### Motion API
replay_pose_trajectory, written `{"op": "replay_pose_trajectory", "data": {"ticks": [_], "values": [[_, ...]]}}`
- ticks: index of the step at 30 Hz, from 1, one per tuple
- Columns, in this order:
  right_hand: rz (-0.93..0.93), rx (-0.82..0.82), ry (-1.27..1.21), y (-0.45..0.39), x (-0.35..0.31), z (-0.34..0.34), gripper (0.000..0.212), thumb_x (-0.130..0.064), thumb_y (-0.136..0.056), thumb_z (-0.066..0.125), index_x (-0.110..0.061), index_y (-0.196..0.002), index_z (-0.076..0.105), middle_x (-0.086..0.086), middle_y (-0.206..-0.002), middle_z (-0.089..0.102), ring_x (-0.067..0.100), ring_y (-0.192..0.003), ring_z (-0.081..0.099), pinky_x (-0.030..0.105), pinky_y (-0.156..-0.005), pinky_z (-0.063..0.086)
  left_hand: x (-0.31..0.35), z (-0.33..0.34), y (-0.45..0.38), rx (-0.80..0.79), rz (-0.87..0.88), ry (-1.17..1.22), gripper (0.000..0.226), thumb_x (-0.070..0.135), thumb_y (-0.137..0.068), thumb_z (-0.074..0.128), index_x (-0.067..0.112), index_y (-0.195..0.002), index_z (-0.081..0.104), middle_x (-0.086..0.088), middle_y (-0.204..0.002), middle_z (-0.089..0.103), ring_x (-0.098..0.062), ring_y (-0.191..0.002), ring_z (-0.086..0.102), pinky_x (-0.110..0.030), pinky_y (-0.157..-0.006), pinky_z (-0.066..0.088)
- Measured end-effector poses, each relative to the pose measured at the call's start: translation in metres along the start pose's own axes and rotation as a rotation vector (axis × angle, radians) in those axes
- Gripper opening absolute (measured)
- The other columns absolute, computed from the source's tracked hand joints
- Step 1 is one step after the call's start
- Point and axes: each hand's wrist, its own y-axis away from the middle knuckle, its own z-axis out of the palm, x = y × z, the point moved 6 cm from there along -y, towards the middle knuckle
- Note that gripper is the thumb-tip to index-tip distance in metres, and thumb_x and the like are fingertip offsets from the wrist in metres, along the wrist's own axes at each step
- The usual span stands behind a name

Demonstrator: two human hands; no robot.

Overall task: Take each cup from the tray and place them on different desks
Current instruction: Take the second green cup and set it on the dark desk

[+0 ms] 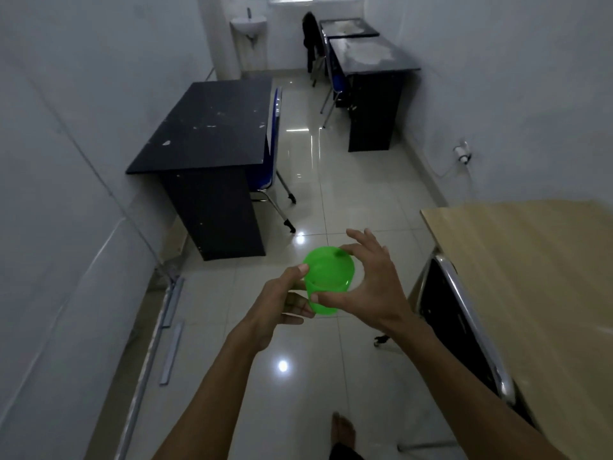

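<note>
A bright green plastic cup (329,273) is held upright in the air over the tiled floor, between both hands. My left hand (285,302) grips its left side, thumb on the rim and fingers under the wall. My right hand (371,287) pinches it from the right, index finger on the far rim and thumb low on the near wall. No tray is in view. A black desk (212,127) stands ahead on the left. A light wooden desk (530,277) is close on the right.
Two more dark desks (368,58) stand along the right wall at the back, with chairs beside them. A blue chair (273,141) is tucked at the black desk. A metal-framed chair (464,310) is by the wooden desk. A sink (248,23) hangs on the far wall.
</note>
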Motion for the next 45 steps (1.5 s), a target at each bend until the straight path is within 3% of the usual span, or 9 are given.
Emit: {"op": "replay_pose_trajectory", "data": {"ticks": [6,13,27,37,45], "values": [[-0.014,-0.023,0.023,-0.12,0.05,-0.021,0.085,-0.054,-0.052,0.087,-0.019,-0.122,0.057,-0.003,-0.151,0.039,0.015,-0.148,0.015,0.043,-0.116,0.003,0.067,0.004,-0.112,-0.028,-0.01,0.006,0.079,0.075,-0.061,0.05,0.014,-0.109,0.067,-0.017,-0.089,0.072,-0.024,-0.083,0.071,-0.043,-0.083,0.053],[-0.014,-0.004,0.064,-0.249,0.108,-0.034,0.091,-0.064,-0.049,0.08,-0.015,-0.123,0.057,0.0,-0.15,0.04,0.017,-0.147,0.019,0.055,-0.119,0.011,0.134,0.001,-0.244,-0.08,0.01,0.001,0.077,0.074,-0.061,0.051,0.014,-0.107,0.067,-0.026,-0.098,0.071,-0.024,-0.082,0.071,-0.038,-0.079,0.053],[0.039,0.075,0.113,-0.534,0.222,-0.054,0.09,-0.065,-0.049,0.079,-0.018,-0.123,0.057,-0.001,-0.151,0.039,0.016,-0.145,0.019,0.059,-0.115,0.02,0.285,-0.028,-0.536,-0.202,0.031,-0.089,0.083,0.073,-0.059,0.051,0.01,-0.112,0.064,-0.027,-0.098,0.07,-0.027,-0.086,0.069,-0.043,-0.088,0.051],[-0.012,0.109,0.125,-0.716,0.327,-0.081,0.084,-0.056,-0.05,0.086,-0.018,-0.12,0.059,0.0,-0.15,0.041,0.016,-0.147,0.02,0.05,-0.117,0.006,0.372,-0.014,-0.728,-0.203,0.071,-0.102,0.078,0.071,-0.062,0.05,0.011,-0.111,0.063,-0.028,-0.103,0.069,-0.029,-0.09,0.069,-0.046,-0.09,0.05],[-0.09,0.006,0.091,-0.868,0.4,-0.109,0.086,-0.058,-0.051,0.085,-0.018,-0.123,0.06,0.0,-0.15,0.04,0.016,-0.147,0.017,0.041,-0.116,0.003,0.44,-0.001,-0.867,-0.104,0.081,-0.056,0.075,0.073,-0.064,0.048,0.017,-0.11,0.065,-0.021,-0.098,0.072,-0.027,-0.09,0.071,-0.047,-0.09,0.051]]}}
